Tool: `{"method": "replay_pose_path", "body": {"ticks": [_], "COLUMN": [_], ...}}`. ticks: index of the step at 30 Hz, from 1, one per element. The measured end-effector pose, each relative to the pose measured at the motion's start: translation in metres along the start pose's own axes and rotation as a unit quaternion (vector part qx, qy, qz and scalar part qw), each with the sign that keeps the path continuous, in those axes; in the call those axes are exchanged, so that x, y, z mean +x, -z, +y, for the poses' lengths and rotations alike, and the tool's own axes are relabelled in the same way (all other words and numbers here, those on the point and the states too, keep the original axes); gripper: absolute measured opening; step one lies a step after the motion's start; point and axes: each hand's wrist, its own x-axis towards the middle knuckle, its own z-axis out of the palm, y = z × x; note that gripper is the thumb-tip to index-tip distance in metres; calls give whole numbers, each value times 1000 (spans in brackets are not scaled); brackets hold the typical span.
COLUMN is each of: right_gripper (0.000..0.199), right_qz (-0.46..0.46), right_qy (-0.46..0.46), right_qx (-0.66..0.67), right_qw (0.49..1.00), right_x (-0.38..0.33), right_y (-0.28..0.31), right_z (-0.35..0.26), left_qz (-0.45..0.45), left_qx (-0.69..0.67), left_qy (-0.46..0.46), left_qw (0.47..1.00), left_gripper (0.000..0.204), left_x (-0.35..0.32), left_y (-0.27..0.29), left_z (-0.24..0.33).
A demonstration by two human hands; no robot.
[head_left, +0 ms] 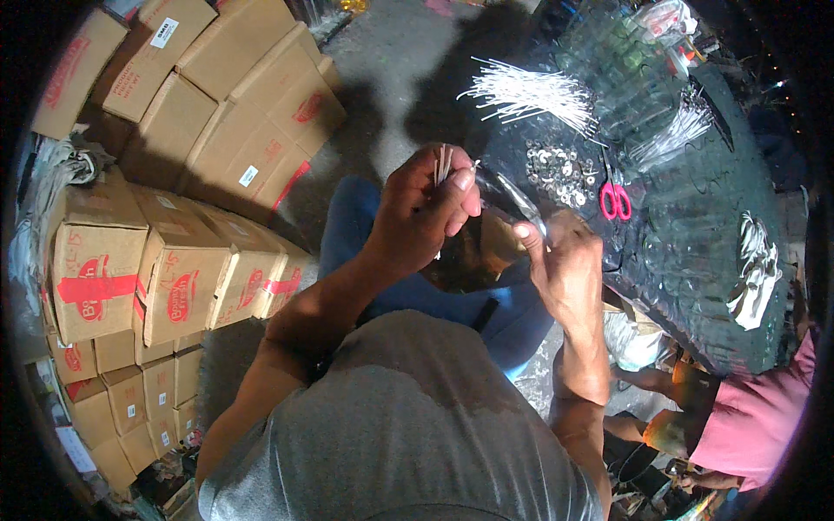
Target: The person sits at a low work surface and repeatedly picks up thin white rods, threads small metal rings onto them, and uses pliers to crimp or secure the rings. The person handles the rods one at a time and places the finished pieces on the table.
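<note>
My left hand is closed, pinching a few thin white strands that stick up past the fingers. A small pale bit shows at its fingertips, close to the tip of a slim shiny metal tool. My right hand is wrapped round that tool, whose exact kind I cannot make out. On the dark table ahead to the right lie a large bundle of white strands, a heap of small round metal discs and pink-handled scissors.
Cardboard boxes stand stacked along the left. A second strand bundle and a crumpled white cloth-like item lie on the dark plastic-covered table. Another person in a pink top is at the lower right.
</note>
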Motion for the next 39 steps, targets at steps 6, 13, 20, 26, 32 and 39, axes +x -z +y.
{"method": "replay_pose_path", "body": {"ticks": [6, 13, 20, 26, 32, 39], "right_gripper": [32, 34, 36, 43, 46, 45], "right_qz": [8, 16, 14, 11, 27, 67], "right_qy": [66, 74, 79, 56, 16, -53], "right_qx": [-73, -64, -44, 1, 55, -44], "right_qw": [995, 995, 996, 998, 998, 995], "right_x": [3, 9, 11, 14, 11, 18], "right_y": [-6, -8, -3, -3, -6, 24], "right_z": [1, -1, -2, 3, 10, 26], "left_qz": [-13, -17, -15, -31, -47, -70], "left_qx": [9, 71, 41, 74, 140, 355], "left_qy": [0, -21, -3, -6, -16, -168], "left_qw": [1000, 997, 999, 997, 989, 917], "left_gripper": [7, 6, 6, 8, 11, 13], "left_x": [2, 1, 2, 6, 15, 27], "left_y": [-1, 1, -3, -6, -4, 17], "left_z": [-6, -8, 0, 9, 7, -7]}}
